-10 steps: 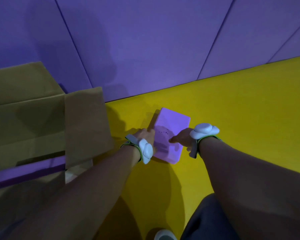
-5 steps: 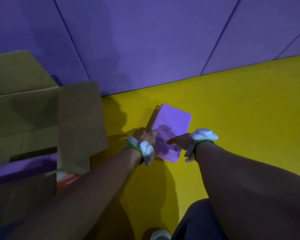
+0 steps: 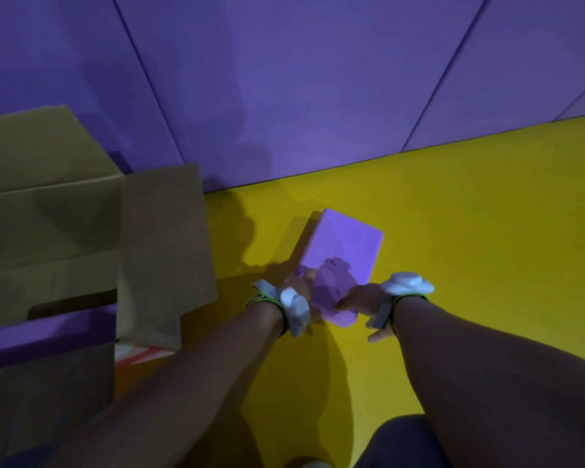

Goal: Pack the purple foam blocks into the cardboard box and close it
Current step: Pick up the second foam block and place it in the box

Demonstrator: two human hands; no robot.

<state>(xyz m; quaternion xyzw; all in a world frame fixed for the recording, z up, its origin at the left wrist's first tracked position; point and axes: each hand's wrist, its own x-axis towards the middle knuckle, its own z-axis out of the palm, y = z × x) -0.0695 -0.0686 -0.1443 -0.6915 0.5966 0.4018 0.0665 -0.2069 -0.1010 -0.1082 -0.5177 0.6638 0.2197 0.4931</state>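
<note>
A purple foam block (image 3: 347, 251) lies flat on the yellow floor in the middle of the view. My left hand (image 3: 299, 285) grips its near left edge and my right hand (image 3: 360, 298) grips its near right corner, fingers on top. Both wrists wear white bands. To the left stands the open cardboard box (image 3: 41, 231), its flaps up and one flap (image 3: 164, 238) hanging out to the right. Inside it shows the purple edge of another foam block (image 3: 48, 336).
A purple padded wall (image 3: 301, 79) rises behind the yellow floor (image 3: 487, 231). Something red and white (image 3: 142, 354) pokes out under the box flap. My knee in dark cloth (image 3: 406, 444) and a white shoe tip (image 3: 313, 464) sit at the bottom edge.
The view has shifted slightly; both hands stay on the block's near end, sliding a little nearer along it. The block has barely moved on the floor.
</note>
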